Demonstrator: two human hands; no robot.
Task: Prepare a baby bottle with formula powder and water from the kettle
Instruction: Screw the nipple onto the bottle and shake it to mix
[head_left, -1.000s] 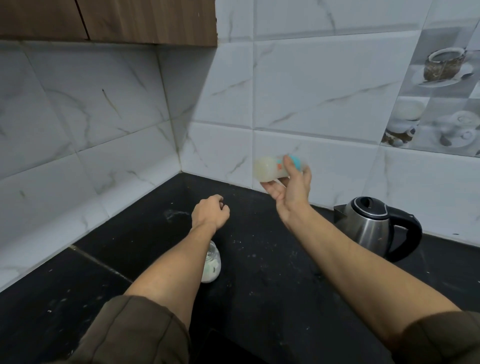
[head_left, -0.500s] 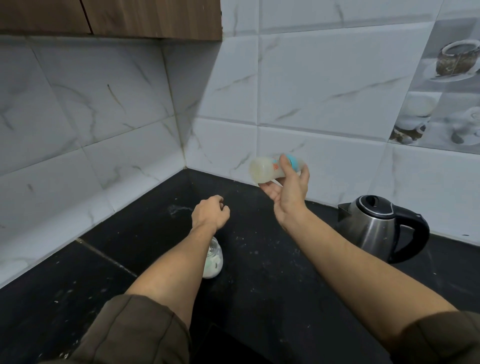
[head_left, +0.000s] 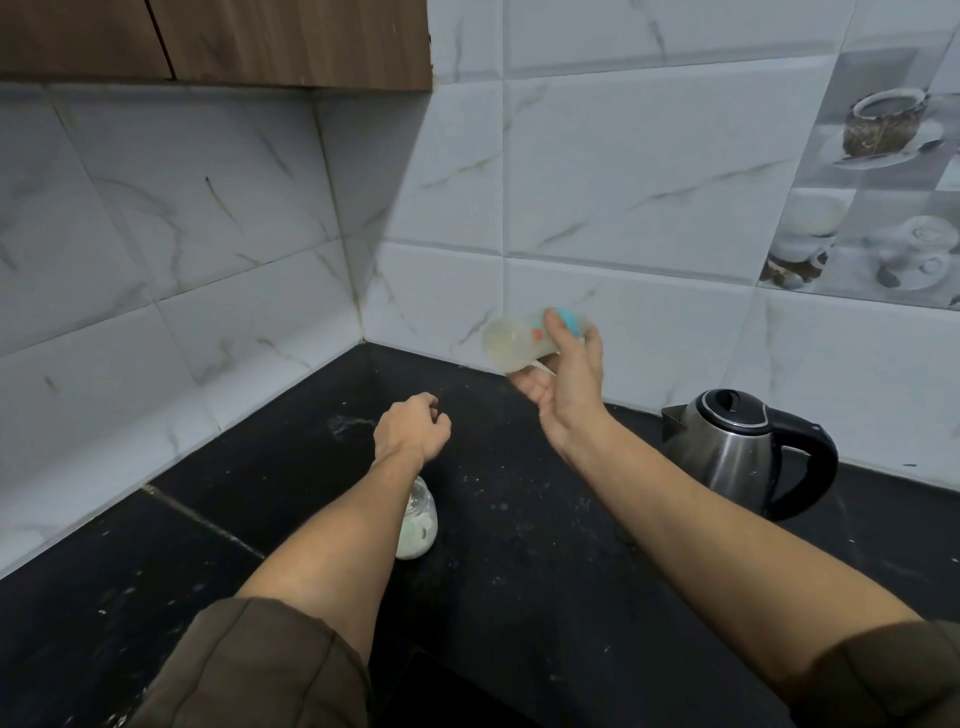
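Note:
My right hand (head_left: 569, 379) holds a clear baby bottle (head_left: 514, 340) with a blue and red print, lying on its side in the air above the black counter (head_left: 519, 597), its base pointing left. The bottle looks blurred and milky inside. My left hand (head_left: 410, 431) hovers over the counter as a loose fist; whether it holds anything I cannot tell. Under my left forearm stands a small glass jar (head_left: 418, 522) of white formula powder. A steel kettle (head_left: 727, 447) with a black lid and handle stands at the right by the wall.
White marble tiles form a corner behind the counter, with a wooden cabinet (head_left: 234, 41) above at the left. White specks of powder dot the counter between jar and kettle.
The bottle in my right hand has shifted slightly while staying on its side. My left hand holds the same spot. The view has tilted a little.

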